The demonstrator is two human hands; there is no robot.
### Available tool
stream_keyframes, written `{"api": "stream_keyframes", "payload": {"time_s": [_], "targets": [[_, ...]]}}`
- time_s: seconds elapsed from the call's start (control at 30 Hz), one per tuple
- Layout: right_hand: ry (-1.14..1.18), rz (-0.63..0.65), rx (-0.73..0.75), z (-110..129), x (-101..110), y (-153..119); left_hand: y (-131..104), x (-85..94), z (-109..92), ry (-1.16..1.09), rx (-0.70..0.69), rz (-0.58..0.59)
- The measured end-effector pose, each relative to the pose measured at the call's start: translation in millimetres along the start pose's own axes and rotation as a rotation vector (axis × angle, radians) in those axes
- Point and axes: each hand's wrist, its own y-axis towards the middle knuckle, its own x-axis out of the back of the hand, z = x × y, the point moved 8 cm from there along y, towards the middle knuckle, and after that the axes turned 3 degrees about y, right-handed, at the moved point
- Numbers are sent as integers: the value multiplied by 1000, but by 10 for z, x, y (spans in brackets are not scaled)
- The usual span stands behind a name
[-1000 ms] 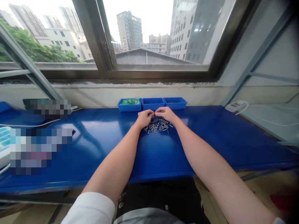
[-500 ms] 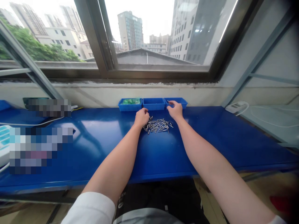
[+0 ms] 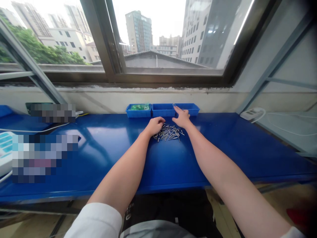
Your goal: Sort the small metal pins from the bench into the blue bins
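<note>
A heap of small, slim metal pins that look like blind rivets point(image 3: 168, 133) lies on the blue table between my hands. My left hand point(image 3: 155, 125) rests at the heap's far left edge with its fingers curled together; whatever the fingertips hold is hidden. Just beyond the heap, my right hand point(image 3: 182, 117) hovers with its index finger stretched and thumb apart, and nothing shows in it. Behind it stand a middle blue bin point(image 3: 162, 113) and a right blue bin point(image 3: 194, 110), partly covered by the hand. Small green packets point(image 3: 139, 107) fill the left blue bin point(image 3: 139, 114).
The blue table point(image 3: 111, 165) runs along a wall under a window. Blurred items and a white device point(image 3: 5, 152) are on the left side. At the far right lies a white power strip point(image 3: 249, 114) with a cable. Metal shelf posts point(image 3: 274, 59) flank the table.
My right hand has moved left and toward me from the right bin, and its fingers have spread. My left hand has shifted slightly right over the rivets.
</note>
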Motion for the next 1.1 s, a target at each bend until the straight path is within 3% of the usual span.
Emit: {"api": "stream_keyframes", "payload": {"time_s": [0.07, 0.23, 0.47, 0.67, 0.87, 1.1], "targets": [[27, 18, 25, 17, -28, -7, 2, 15, 16, 2, 13, -23], [111, -135, 110, 91, 108, -10, 6, 65, 115, 51, 104, -104], [153, 261, 195, 339, -235, -129, 18, 48, 163, -4, 104, -107], [61, 275, 218, 364, -372, -133, 27, -22, 144, -82, 33, -45], [143, 304, 135, 293, -425, -112, 48, -75, 159, -180, 7, -33], [99, 327, 126, 304, -444, -128, 22, -18, 116, -96, 6, -57]]}}
